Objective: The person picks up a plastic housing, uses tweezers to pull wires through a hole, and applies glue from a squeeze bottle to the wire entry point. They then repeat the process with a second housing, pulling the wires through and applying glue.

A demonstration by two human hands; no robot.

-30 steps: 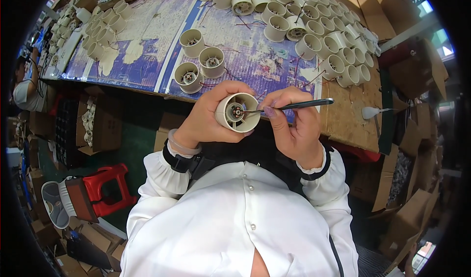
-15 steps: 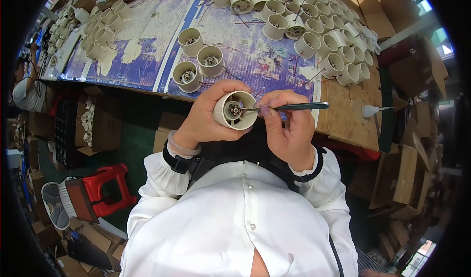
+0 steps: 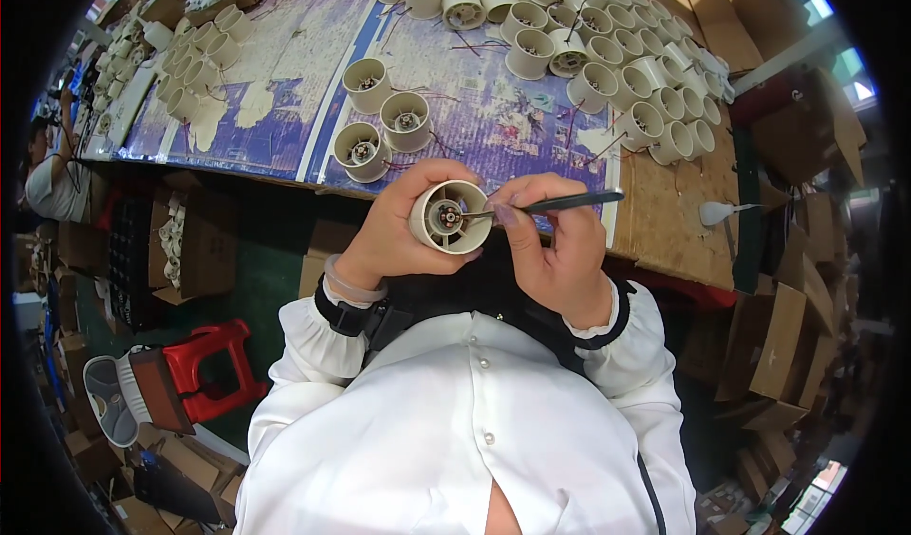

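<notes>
My left hand (image 3: 394, 227) is wrapped round a cream plastic fan housing (image 3: 424, 235), a short round tube with a small motor (image 3: 448, 216) in its middle. The open end of the tube faces up toward me. In my right hand (image 3: 560, 241), dark slim tweezers (image 3: 577, 201) are pinched between thumb and fingers. Their thin metal tip reaches over the rim to the motor; whether it touches a part there is too small to tell. Just beyond my hands, three similar housings (image 3: 406, 121) stand upright near the table's front edge.
Many more cream housings (image 3: 645, 122) crowd the right and far side of the worn purple table (image 3: 484, 108). Another group (image 3: 204, 65) stands at the left. A white squeeze bottle (image 3: 716, 213) lies at the right. On the floor are a red stool (image 3: 213, 369) and cardboard boxes (image 3: 783, 345).
The housing has tilted slightly, so its opening faces me more squarely. The right hand and tweezers have shifted a little left, with the tweezers' back end slightly higher.
</notes>
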